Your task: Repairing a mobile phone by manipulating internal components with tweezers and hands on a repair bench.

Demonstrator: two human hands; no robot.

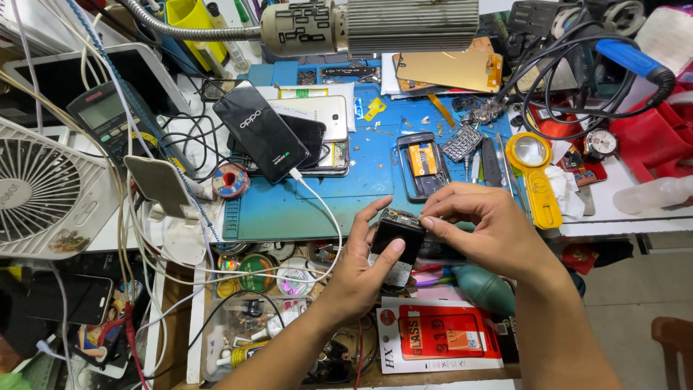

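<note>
Head view: two bare hands work on a small black phone body over the front edge of a cluttered repair bench

The left hand [361,271] is closed around the small black phone body [398,235], thumb pressed on its near face, holding it just above the front edge of the blue mat [325,202]; the right hand [484,227] pinches its top edge with fingertips. The shell looks open, innards showing, so the work seems midway: a separate phone frame [422,166] and a loose keypad [462,141] lie apart on the mat, not yet refitted
</note>
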